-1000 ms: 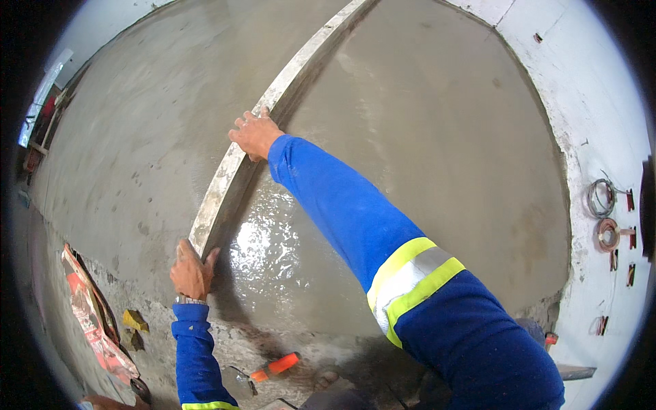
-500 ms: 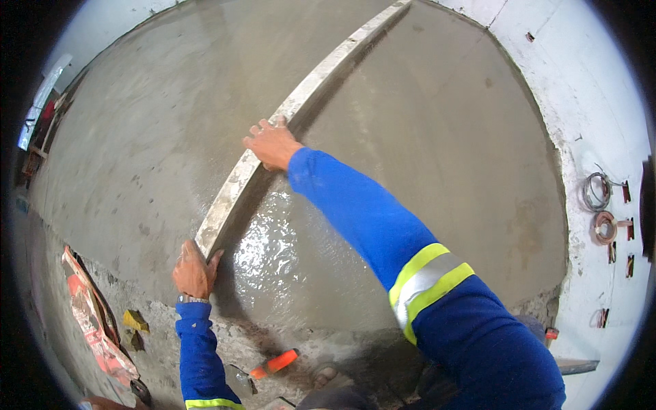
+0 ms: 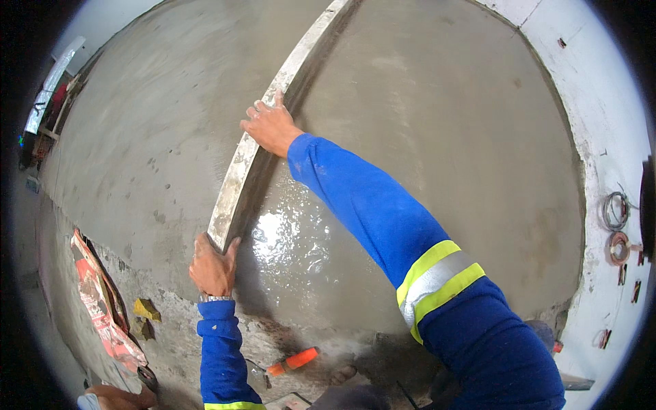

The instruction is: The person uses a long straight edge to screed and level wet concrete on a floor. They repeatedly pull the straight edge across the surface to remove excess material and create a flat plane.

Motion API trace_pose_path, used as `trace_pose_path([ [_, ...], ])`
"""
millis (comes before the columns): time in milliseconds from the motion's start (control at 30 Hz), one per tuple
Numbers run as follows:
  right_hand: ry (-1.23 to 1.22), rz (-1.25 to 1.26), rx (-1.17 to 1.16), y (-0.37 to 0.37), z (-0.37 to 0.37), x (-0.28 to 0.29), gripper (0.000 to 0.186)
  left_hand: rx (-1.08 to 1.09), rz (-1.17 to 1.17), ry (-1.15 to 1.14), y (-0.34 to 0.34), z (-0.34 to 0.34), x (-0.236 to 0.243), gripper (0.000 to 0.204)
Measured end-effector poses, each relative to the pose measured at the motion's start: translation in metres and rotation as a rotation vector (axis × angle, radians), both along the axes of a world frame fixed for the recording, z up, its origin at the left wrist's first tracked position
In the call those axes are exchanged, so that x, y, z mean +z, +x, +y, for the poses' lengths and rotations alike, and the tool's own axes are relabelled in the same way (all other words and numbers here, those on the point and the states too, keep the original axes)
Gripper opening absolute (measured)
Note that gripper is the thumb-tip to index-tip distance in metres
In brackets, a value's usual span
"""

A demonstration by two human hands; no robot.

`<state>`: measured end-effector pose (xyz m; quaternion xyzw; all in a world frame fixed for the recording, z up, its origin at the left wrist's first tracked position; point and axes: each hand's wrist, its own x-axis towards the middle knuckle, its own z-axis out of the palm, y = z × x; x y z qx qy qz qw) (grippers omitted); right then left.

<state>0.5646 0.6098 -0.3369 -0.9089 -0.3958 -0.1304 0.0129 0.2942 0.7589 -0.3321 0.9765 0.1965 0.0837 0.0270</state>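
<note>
In the head view, a long, straight-sided, pale grey bar blotched with cement (image 3: 236,179) lies on the smooth, wet grey concrete floor (image 3: 437,178), running from near the person's left side toward the far edge; its bend is probably the lens's doing. The bare left hand (image 3: 213,268) has the near end, fingers along one side and thumb on the other, closed to the bar's width, seemingly to fix that end. The bare right hand (image 3: 271,127) holds farther along, its fingers spread over the top and bent around the left edge; how far they reach beneath is hidden. Two holds well apart likely stop so long a bar from twisting. The right arm crosses the glossy patch of floor without resting on it.

A hand tool with a bright orange handle (image 3: 294,361) lies on the rough near strip, presumably within reach yet off the smooth concrete. A crumpled red-and-white bag (image 3: 102,301) and yellow lumps (image 3: 146,309) lie to the left, also clear of it.
</note>
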Motion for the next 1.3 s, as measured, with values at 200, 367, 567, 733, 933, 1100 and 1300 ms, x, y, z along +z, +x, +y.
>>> trace_pose_path([
  [200,0.057,0.005,0.006,0.018,0.02,-0.012,0.022,0.039,0.061,-0.002,0.01,-0.006,0.007,0.062],
  [367,0.089,0.023,0.034,0.01,0.015,-0.016,0.023,0.01,0.091,0.02,0.001,-0.006,0.005,0.059],
  [567,0.084,-0.022,0.087,0.015,0.005,-0.01,0.026,-0.035,0.063,0.0,0.011,-0.004,0.007,0.058],
  [733,0.063,0.059,0.062,0.031,-0.003,-0.009,0.027,-0.045,0.099,-0.042,0.027,-0.006,0.007,0.061],
  [933,0.096,0.1,0.16,-0.039,0.003,-0.006,0.044,-0.029,0.112,0.008,-0.042,0.001,0.01,0.058],
  [1100,0.111,0.086,0.123,-0.02,-0.019,-0.005,0.042,-0.045,0.116,-0.023,-0.02,-0.012,0.011,0.055],
  [1300,0.092,0.101,0.084,-0.002,-0.019,-0.003,0.045,-0.108,0.084,-0.044,-0.008,-0.012,0.011,0.055],
])
